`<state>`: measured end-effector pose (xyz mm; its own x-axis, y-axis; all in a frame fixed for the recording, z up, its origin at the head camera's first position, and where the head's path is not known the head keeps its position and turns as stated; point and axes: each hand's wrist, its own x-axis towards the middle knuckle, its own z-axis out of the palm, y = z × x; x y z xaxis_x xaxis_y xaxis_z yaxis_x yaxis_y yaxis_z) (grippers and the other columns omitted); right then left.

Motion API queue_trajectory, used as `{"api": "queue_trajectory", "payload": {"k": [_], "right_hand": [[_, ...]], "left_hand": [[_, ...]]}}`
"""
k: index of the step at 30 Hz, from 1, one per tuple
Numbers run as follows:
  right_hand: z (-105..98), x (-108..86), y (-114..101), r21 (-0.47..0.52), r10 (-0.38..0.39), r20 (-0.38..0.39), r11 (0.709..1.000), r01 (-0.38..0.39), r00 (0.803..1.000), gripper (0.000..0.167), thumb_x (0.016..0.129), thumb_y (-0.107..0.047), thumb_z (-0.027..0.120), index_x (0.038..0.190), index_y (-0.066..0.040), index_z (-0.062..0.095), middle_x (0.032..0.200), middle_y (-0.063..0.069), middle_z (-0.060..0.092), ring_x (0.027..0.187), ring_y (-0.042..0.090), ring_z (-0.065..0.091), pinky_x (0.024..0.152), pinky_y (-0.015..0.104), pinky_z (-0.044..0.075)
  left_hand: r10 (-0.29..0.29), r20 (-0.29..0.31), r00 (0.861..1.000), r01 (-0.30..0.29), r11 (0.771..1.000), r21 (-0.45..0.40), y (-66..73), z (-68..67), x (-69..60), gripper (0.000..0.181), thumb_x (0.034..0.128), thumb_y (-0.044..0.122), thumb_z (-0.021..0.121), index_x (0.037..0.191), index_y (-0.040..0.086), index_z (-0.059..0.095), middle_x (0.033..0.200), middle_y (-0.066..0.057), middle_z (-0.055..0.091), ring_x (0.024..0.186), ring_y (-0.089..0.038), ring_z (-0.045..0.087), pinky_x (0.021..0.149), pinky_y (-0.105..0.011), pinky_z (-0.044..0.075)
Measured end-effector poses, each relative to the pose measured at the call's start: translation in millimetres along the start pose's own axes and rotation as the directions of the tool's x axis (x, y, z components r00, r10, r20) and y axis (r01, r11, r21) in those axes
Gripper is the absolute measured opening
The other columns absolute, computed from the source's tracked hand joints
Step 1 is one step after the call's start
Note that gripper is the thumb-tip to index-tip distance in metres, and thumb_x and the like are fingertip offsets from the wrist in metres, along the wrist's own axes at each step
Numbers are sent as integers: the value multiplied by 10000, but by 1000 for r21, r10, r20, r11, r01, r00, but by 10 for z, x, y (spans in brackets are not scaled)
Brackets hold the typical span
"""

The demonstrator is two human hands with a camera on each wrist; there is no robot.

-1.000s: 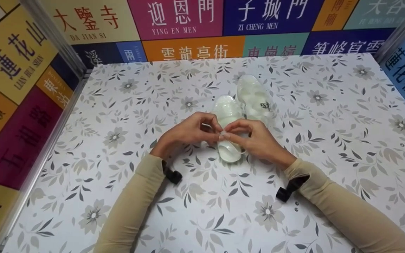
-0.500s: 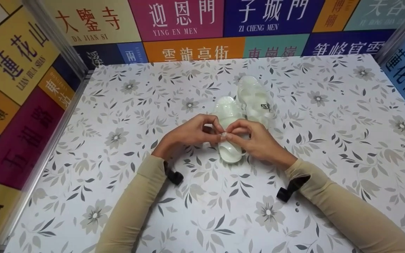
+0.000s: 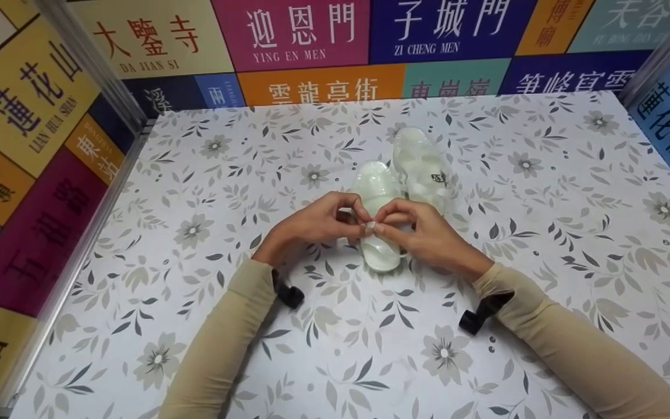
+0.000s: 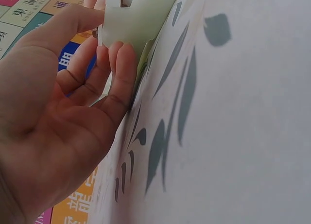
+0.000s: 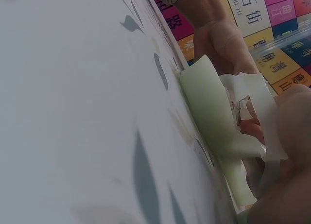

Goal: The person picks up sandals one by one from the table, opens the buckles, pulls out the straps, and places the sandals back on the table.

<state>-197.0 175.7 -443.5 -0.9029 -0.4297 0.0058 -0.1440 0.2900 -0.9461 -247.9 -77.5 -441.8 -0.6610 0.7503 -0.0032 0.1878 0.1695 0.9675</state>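
A pale green, translucent sandal (image 3: pixel 377 177) lies on the table below both hands, toe end pointing away. Its strap (image 3: pixel 370 226) shows as a small whitish bit between the fingertips. My left hand (image 3: pixel 326 218) pinches the strap between thumb and fingers from the left. From the other side my right hand (image 3: pixel 425 233) pinches it too, fingertips nearly touching the left ones. In the right wrist view, the pale strap (image 5: pixel 265 114) stands up over the sole (image 5: pixel 206 107); a small metallic-looking part shows behind it. The fingertips hide the exact fastening.
A matching sandal (image 3: pixel 416 148), with a dark emblem on its strap, lies just beyond and to the right. The table (image 3: pixel 335 361) has a white cover printed with grey flowers and leaves. Sign-printed panels (image 3: pixel 294 32) stand along the back and sides.
Both hands stay at the strap with only slight fingertip movement, and the fingertips are a little closer together than a second ago. The sandals have not moved on the table.
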Motion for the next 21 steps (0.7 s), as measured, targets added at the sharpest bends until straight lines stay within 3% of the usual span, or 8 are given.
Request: {"api": "queue_trajectory", "payload": {"k": [5,10,21], "right_hand": [[11,0,-4,-32,-1,-17,999,1,1000,266,958,-386,841,1122,-202,742,1173,-65,828,1208,144,754,1036,344,587],[-11,-3,-5,-24,-31,10,999,31,999,203,990,-320,813,1132,-203,728,1194,-54,817,1218,157,751,1026,385,595],[-38,-4,0,-29,-67,68,997,69,995,155,1005,-261,796,1118,-203,707,1276,-61,758,1297,145,709,1161,509,489]], "left_hand": [[-1,-3,1000,1,1000,12,6,-9,-4,103,980,30,771,1047,39,693,1075,-15,706,882,-128,706,792,-232,574],[9,13,1000,-9,1000,-3,0,-6,-3,105,979,25,751,1055,25,678,1060,-13,696,841,-119,684,750,-224,549],[32,22,999,-33,999,28,-19,-7,3,136,961,2,743,1078,-14,675,1053,-5,700,803,-112,661,712,-233,532]]}}
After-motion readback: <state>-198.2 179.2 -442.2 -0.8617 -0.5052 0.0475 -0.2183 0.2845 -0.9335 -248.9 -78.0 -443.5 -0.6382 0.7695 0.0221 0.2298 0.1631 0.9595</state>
